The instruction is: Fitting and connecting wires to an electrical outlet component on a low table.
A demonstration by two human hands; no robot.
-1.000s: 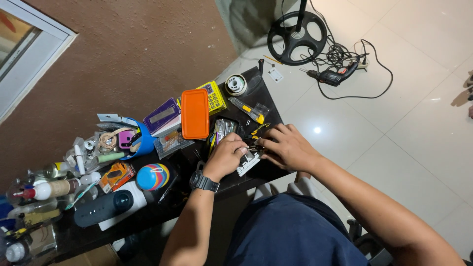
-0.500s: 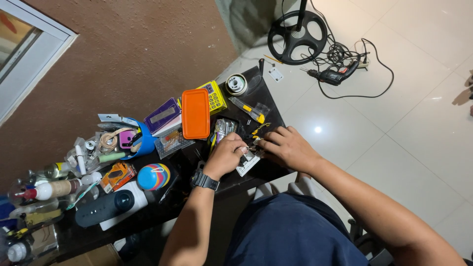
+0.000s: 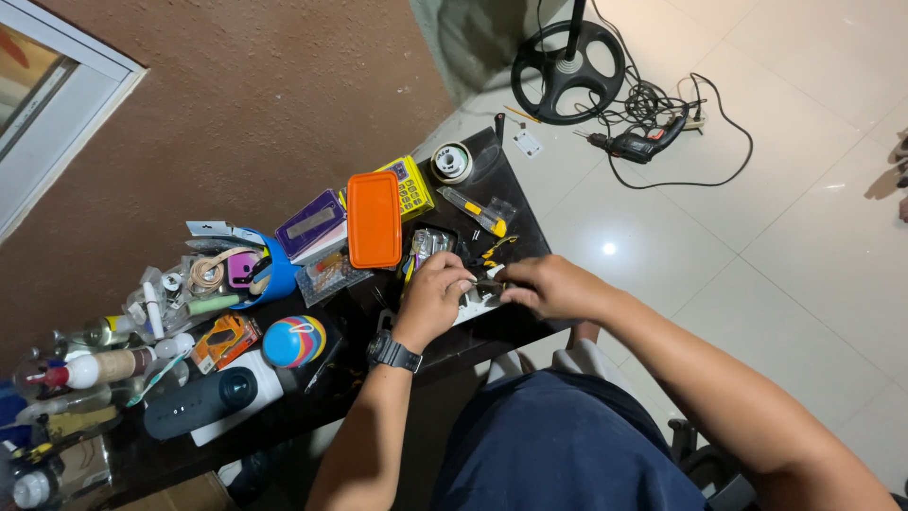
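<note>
We see the left hand (image 3: 437, 295) and the right hand (image 3: 549, 286) curled close together, pinching a small dark part (image 3: 489, 282) between their fingertips, above a white piece (image 3: 476, 305) near the black table's (image 3: 492, 326) front edge, by the orange case (image 3: 374, 219).

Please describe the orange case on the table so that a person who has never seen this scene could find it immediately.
Start at the dark table against the brown wall. Just beyond the person's left hand lies the orange case, a flat rounded rectangle. It sits between a purple box and a yellow box, and it alone is plain bright orange.
</note>
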